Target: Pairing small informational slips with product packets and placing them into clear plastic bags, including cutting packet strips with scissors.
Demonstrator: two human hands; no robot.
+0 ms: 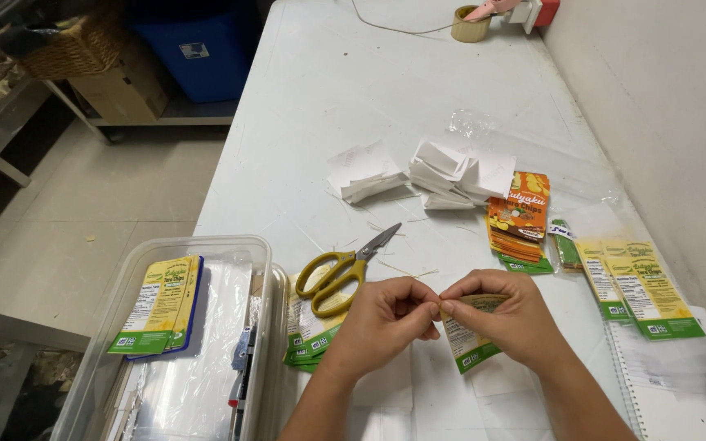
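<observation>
Both hands, left hand (pixel 386 320) and right hand (pixel 507 318), pinch one yellow-green printed label (pixel 469 341) at its top edge, grip closed, above the white surface (pixel 320 90). Yellow-handled metal scissors (pixel 343 268) lie just beside the left hand, on more labels.

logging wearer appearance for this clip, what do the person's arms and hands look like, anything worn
Both forearms are bare, with no sleeves in view. The left hand and right hand wear no gloves, and no rings, watch or bracelet are visible. Fingernails look short and unpainted.
</observation>
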